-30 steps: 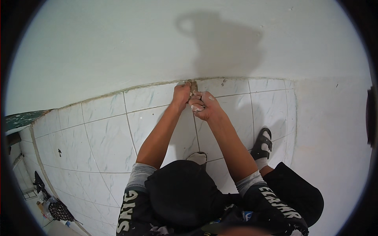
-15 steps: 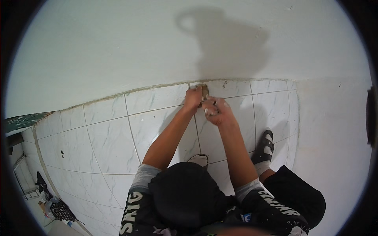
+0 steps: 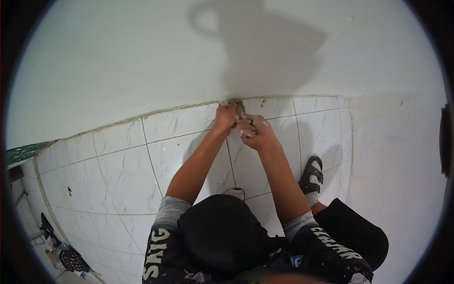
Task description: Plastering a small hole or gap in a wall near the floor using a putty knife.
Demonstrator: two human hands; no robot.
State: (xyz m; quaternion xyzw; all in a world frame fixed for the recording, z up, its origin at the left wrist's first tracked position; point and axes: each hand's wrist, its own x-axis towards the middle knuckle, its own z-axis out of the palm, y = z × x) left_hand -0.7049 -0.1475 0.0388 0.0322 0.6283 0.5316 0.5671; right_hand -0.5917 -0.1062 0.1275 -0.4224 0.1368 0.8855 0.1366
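Observation:
A small flat brown piece [image 3: 240, 109], whose exact kind I cannot make out, sits between my hands at the seam where the tiles meet the pale wall. My left hand [image 3: 225, 117] is closed at its left side, knuckles close to the wall edge. Just to the right and nearer to me, my right hand [image 3: 256, 131] is curled shut around the piece's near end, with white smears on its fingers. The fingers partly hide the piece. Its far end reaches the seam [image 3: 189, 106].
White tiles [image 3: 127, 165] with grey joints spread below the wall [image 3: 118, 71]. My sandalled foot [image 3: 312, 174] stands at the right, beside another pale wall [image 3: 397, 156]. A dark patterned bag [image 3: 73, 260] and other items lie at the far lower left.
Both hands have shifted slightly left along the seam with the brown piece between them. The shadow on the wall has moved left and up.

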